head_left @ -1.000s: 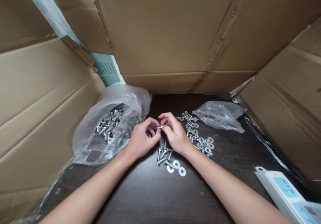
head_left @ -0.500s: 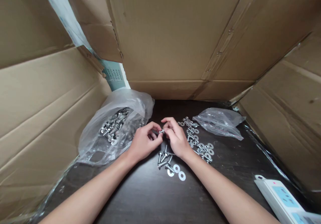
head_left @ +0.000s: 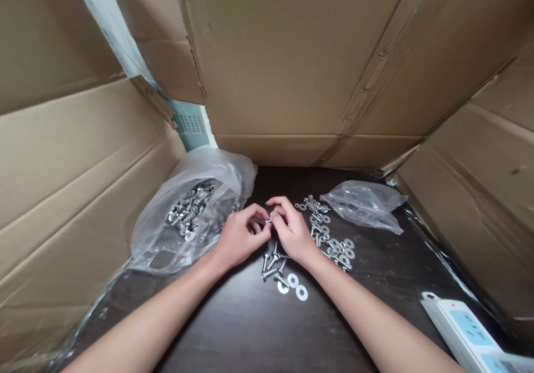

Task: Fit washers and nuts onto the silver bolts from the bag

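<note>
My left hand [head_left: 246,231] is closed in a pinch on a small metal bolt [head_left: 268,221]. The thumb and a fingertip of my right hand [head_left: 290,225] close on the bolt's other end; whether a nut sits there is too small to tell. Just below the hands lies a small group of bolts with nuts on them [head_left: 273,261]. Flat washers [head_left: 301,293] lie beside that group. To the right of my right hand spreads a loose pile of bolts, nuts and washers [head_left: 334,245], partly hidden by the wrist.
An open clear plastic bag [head_left: 146,222] full of bolts [head_left: 189,211] stands at the left. A flatter plastic bag [head_left: 367,203] lies at the back right. A white power strip [head_left: 463,328] is at the lower right. Cardboard walls [head_left: 292,72] enclose the dark table [head_left: 225,323].
The right fingers have shifted slightly on the bolt, and less of it shows between the hands. My left hand stays nearly still.
</note>
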{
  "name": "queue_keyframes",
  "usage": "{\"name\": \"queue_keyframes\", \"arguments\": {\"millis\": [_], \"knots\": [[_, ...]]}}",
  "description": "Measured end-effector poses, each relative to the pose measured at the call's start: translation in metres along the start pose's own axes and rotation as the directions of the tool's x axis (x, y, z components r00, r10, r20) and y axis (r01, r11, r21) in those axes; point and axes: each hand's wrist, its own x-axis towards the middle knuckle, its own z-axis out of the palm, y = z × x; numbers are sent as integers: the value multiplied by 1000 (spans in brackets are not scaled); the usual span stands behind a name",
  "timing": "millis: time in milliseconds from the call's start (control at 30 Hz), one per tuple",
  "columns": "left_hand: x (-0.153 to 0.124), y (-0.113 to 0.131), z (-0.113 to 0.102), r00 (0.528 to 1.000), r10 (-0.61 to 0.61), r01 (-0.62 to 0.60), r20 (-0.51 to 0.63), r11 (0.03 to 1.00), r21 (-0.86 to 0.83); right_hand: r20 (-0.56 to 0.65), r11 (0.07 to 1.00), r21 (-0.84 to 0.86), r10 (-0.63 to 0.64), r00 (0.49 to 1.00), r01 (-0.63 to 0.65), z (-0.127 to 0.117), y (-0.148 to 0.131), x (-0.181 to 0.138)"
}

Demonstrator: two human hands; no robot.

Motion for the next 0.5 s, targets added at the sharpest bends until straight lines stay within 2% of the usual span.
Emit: {"name": "queue_keyframes", "arguments": {"millis": [167,500], "knots": [[1,1,0,1000,9,-9,-9,1000,7,-35,1000,26,7,999,-6,-1,-1,1],[0,0,0,1000,6,-6,-5,1000,2,-2,1000,17,-25,1000,26,-1,2,0]]}}
